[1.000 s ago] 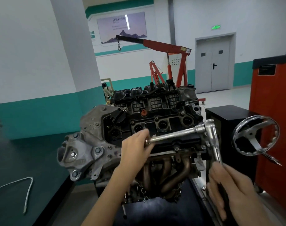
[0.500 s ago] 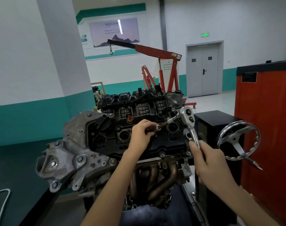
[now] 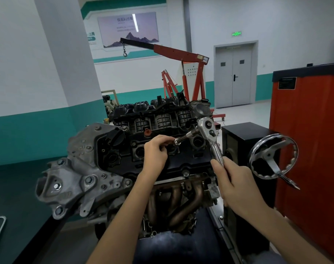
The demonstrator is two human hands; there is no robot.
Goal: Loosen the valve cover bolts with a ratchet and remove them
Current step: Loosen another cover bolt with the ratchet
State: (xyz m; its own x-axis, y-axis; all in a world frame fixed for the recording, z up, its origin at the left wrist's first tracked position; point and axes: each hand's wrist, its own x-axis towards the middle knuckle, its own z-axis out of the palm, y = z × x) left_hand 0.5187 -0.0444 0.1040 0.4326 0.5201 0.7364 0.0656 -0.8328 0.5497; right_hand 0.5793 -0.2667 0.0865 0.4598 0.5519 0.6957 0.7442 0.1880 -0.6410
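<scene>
An engine on a stand fills the middle, its black valve cover (image 3: 183, 162) facing me. A chrome ratchet (image 3: 207, 128) with a long extension bar (image 3: 185, 138) points down at the cover's middle. My right hand (image 3: 236, 185) grips the ratchet handle at the cover's right end. My left hand (image 3: 155, 151) pinches the extension's lower end near the socket, over the cover; the socket tip and any bolt under it are hidden by my fingers. One cover bolt (image 3: 185, 173) shows on the front edge.
A chrome handwheel (image 3: 272, 157) of the stand juts out right of my right hand. A black box (image 3: 244, 130) and a red cabinet (image 3: 311, 130) stand at right. A red engine crane (image 3: 183, 54) is behind. The exhaust manifold (image 3: 181, 202) lies below the cover.
The ratchet swung up from lying across the cover's front to standing over its middle. My right hand rose with the handle; my left hand moved up the cover with the extension's end.
</scene>
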